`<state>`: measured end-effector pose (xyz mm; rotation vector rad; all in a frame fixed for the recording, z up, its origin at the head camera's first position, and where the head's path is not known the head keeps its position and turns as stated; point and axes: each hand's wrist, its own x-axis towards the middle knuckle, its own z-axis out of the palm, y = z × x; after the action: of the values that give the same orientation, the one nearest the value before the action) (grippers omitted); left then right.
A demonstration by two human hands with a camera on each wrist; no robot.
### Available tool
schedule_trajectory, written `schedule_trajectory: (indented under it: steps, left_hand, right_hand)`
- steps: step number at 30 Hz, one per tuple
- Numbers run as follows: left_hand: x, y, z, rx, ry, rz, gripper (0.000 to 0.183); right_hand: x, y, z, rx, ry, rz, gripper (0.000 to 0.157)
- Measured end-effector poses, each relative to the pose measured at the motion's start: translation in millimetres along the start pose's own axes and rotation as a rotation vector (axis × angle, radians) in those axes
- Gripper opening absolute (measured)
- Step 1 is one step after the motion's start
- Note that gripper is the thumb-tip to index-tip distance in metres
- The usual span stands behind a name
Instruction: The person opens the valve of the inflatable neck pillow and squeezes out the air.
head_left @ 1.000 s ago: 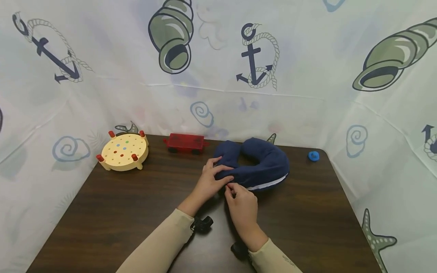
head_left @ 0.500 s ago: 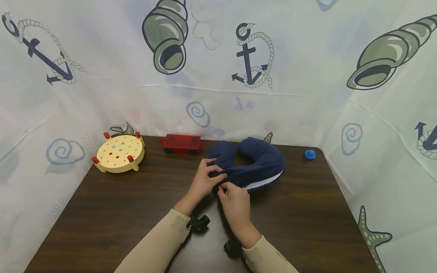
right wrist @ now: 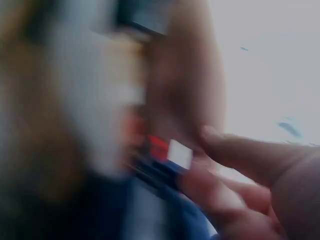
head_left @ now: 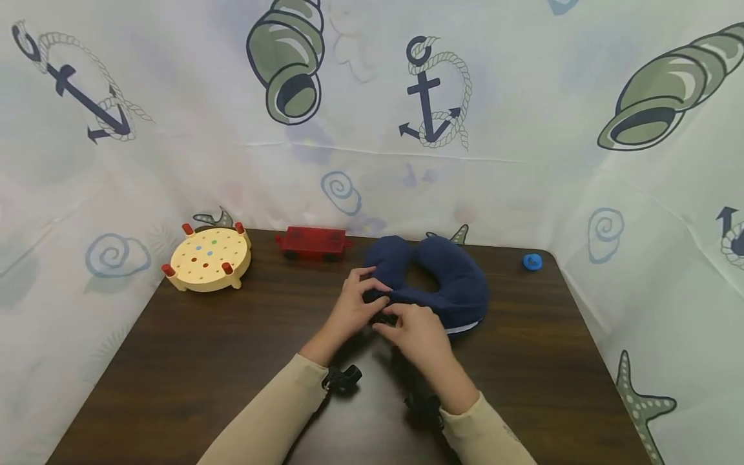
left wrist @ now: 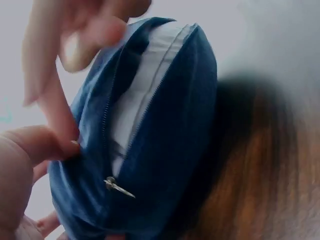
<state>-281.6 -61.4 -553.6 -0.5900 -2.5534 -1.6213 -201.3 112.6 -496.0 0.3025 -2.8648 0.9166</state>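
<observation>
A navy neck pillow lies at the back of the table, its opening facing away. My left hand grips its left end, thumb and a finger pinching the cloth beside the zipper. The zipper is partly unzipped, and white lining shows between its teeth. The metal zipper pull hangs free at the near end of the gap. Over the zipper's far part, my right hand has thumb and forefinger parted, blurred in both wrist views.
A round yellow pegged toy stand with red pegs is at the back left. Beside it stands a red toy wagon. A small blue knob-like piece lies near the back right corner of the dark table. Printed cloth hangs behind.
My right hand has let go of its pinch near the zipper, and its wrist has swung to the right. The pillow has turned slightly, showing less white. The left hand keeps its grip.
</observation>
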Motion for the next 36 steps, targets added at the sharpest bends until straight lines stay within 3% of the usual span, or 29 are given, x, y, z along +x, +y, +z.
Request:
schedule_trajectory:
  steps: [2,5,7,9,11,14,16,18,22,28,33,36]
  left_hand:
    - [1.1,3.3,-0.2,0.021,-0.021,0.004,0.015]
    - [-1.5,10.5,-1.3,0.081,-0.016,-0.016,0.021]
    - [-3.8,15.7,-1.0,0.154,0.005,-0.007,0.028]
    - [-5.2,21.5,0.1,0.241,0.021,0.048,0.035]
    - [-6.3,27.5,2.4,0.322,-0.011,0.153,0.037]
    - [-9.7,34.3,8.4,0.386,-0.184,0.292,0.033]
    - [-13.3,34.4,14.0,0.408,-0.312,0.330,0.041]
    - [-16.9,31.5,19.7,0.429,-0.378,0.321,0.050]
    - [-18.2,21.6,27.5,0.444,-0.344,0.334,0.049]
    - [-15.2,12.9,29.4,0.386,-0.299,0.386,0.038]
    - [-11.9,8.4,25.4,0.268,-0.287,0.379,0.033]
    - [-10.3,6.6,23.5,0.226,-0.304,0.370,0.037]
  right_hand:
    - [-1,9,-33.9,0.026,-0.027,-0.035,0.027]
    - [-4,31,-75.9,0.040,-0.012,-0.106,0.022]
    - [-5,52,-92.4,0.019,-0.016,-0.148,0.017]
    - [-3,74,-99.8,-0.009,-0.045,-0.176,0.016]
    - [1,91,-100.1,-0.027,-0.087,-0.199,0.021]
    - [9,108,-92.0,-0.058,-0.158,-0.237,0.033]
    - [12,114,-84.3,-0.089,-0.190,-0.254,0.042]
    - [13,119,-77.0,-0.116,-0.221,-0.260,0.053]
    - [15,130,-68.4,-0.077,-0.261,-0.239,0.061]
    - [17,150,-65.0,0.179,-0.328,-0.224,0.048]
    - [20,162,-59.6,0.349,-0.227,-0.335,0.026]
    - [20,167,-55.6,0.444,-0.168,-0.352,0.022]
